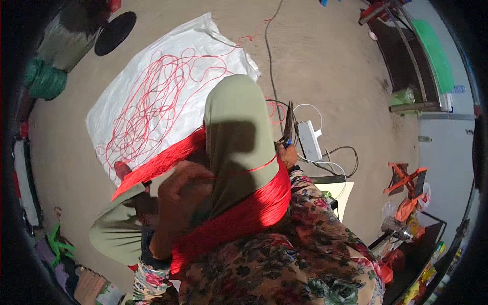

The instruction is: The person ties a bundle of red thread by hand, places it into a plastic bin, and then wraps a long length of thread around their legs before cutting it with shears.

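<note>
A thick hank of red cord loops around my raised knee, which is clothed in pale green cloth. My left hand, in shadow and slightly blurred, is left of the knee with its fingers closed on a single red strand. This strand runs across the knee toward my right hand. On the knee's right side, that hand is closed around a dark pointed tool with a bit of blue near the grip; its exact kind is unclear. Part of the hank is hidden behind the knee and my left hand.
Loose red cord lies tangled on a white sheet ahead. A white power strip with cables is right of my right hand. A folding stool with orange legs stands farther right; green rolled material is at far left.
</note>
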